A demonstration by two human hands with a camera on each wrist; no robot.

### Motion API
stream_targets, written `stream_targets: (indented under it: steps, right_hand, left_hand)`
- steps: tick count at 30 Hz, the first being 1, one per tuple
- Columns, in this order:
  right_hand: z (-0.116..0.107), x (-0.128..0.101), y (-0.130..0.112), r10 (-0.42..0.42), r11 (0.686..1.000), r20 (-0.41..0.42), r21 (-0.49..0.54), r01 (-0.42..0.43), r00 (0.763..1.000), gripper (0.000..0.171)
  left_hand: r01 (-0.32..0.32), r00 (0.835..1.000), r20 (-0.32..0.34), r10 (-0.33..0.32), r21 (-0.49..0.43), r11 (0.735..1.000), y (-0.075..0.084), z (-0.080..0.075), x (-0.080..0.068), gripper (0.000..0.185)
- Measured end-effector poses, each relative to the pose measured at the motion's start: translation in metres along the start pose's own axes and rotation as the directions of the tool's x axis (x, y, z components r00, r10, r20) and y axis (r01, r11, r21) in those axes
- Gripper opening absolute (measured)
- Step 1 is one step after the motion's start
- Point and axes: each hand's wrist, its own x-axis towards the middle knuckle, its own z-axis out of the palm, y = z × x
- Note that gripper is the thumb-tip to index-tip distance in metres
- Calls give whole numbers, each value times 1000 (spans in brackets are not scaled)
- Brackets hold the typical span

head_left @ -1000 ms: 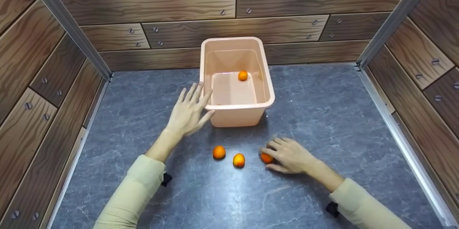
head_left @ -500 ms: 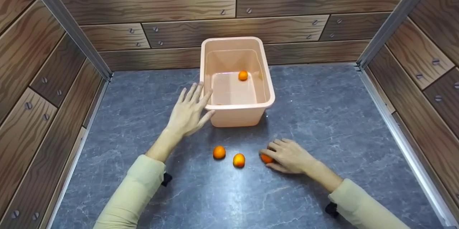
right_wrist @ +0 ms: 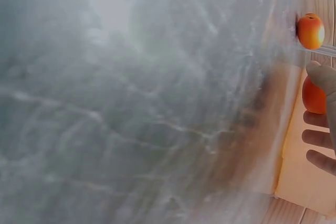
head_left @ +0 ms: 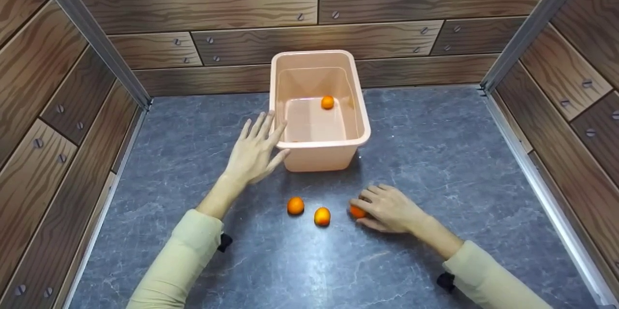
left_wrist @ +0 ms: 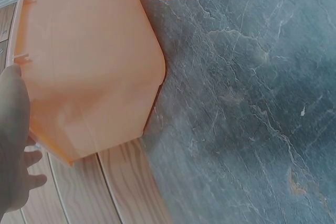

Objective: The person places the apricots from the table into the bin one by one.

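Observation:
A peach-coloured plastic bin (head_left: 319, 156) stands against the back wall. My left hand (head_left: 249, 156) lies at its near left corner with fingers spread straight along the rim; the left wrist view shows the thumb (left_wrist: 13, 103) at the rim too. In front of the bin, my right hand (head_left: 391, 210) holds a small round orange fruit (head_left: 357, 211) between thumb and fingers, low over the surface. The same fruit (right_wrist: 313, 97) shows in the right wrist view, partly hidden by the hand. Two more, an orange fruit (head_left: 295, 206) and a yellow-red fruit (head_left: 322, 216), lie to its left.
Inside the bin sits another orange fruit (head_left: 327, 102), and a sliver of orange peeks above the near rim. Wood-patterned panels (head_left: 256, 4) and metal edge strips (head_left: 527, 159) enclose the grey marbled surface (head_left: 435, 135) on the back and sides.
My right hand has closed in on the fruit and moved it very slightly to the left. The left hand and the bin look the same.

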Motion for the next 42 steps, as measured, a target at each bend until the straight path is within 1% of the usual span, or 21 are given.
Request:
stream_targets:
  steps: [6,11,18,21,29,32,38,42]
  right_hand:
    - [-6,9,1,-29,999,-60,-33,27,998,48]
    - [-14,16,2,-36,999,-98,-32,33,994,50]
    - [-24,25,3,-18,1000,-82,-23,16,996,51]
    - [-30,29,4,-16,1000,-75,-26,14,997,50]
    - [-47,43,11,-18,999,-103,-41,14,994,50]
    - [-52,48,15,-29,998,-130,-52,23,991,50]
    - [-65,57,21,-70,995,-182,-87,55,981,53]
    - [-73,65,26,-94,991,-211,-117,71,973,54]
  left_hand:
    - [1,1000,3,-1,0,1000,0,0,0,70]
    - [-1,1000,-2,1,-3,1000,0,0,0,69]
    - [-6,1000,-27,6,-10,1000,0,1,-1,68]
    - [-6,1000,-24,6,-6,1000,1,1,-1,68]
    - [-15,999,-45,16,11,1000,-1,2,0,69]
    - [-18,999,-47,18,12,1000,-1,2,0,69]
    - [-12,999,-29,12,8,1000,0,2,0,70]
    - [-14,999,-35,14,-3,1000,-1,2,-1,70]
